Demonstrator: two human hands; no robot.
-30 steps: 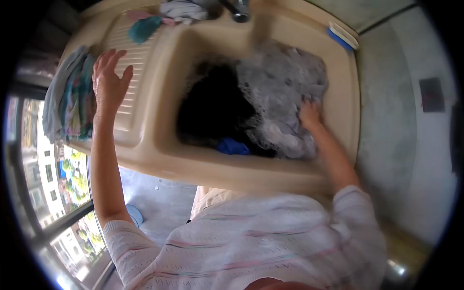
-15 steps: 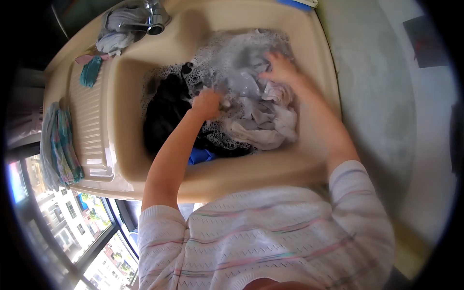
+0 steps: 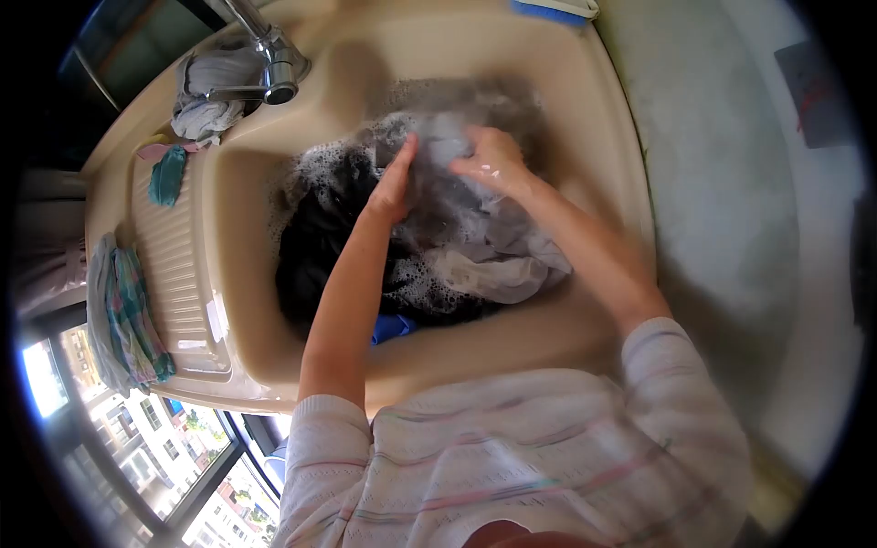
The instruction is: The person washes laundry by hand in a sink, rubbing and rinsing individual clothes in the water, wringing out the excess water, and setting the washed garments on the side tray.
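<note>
The basin of a beige sink (image 3: pixel 251 274) holds soapy water and wet laundry. My left hand (image 3: pixel 393 185) is over the middle of it, fingers stretched out along the edge of a blurred light grey cloth (image 3: pixel 442 137). On the other side of that cloth, my right hand (image 3: pixel 496 163) is curled with thumb and fingers against it, some suds on its back. Black clothes (image 3: pixel 315 242) lie in the water at the left. A pale grey garment (image 3: pixel 498 277) is bunched at the near right, and a bit of blue cloth (image 3: pixel 393 328) shows below my left forearm.
A chrome faucet (image 3: pixel 279 78) stands at the back left beside a grey cloth bundle (image 3: pixel 215 87). The ribbed drainboard (image 3: pixel 174 274) bears a small teal cloth (image 3: pixel 167 175); checked cloths (image 3: pixel 132 315) hang over its edge. A blue-bristled brush (image 3: pixel 553 11) rests at the back rim.
My left hand has moved up and its fingers have straightened. My right hand has come leftward, so both hands are closer together around the light grey cloth. The view has shifted slightly.
</note>
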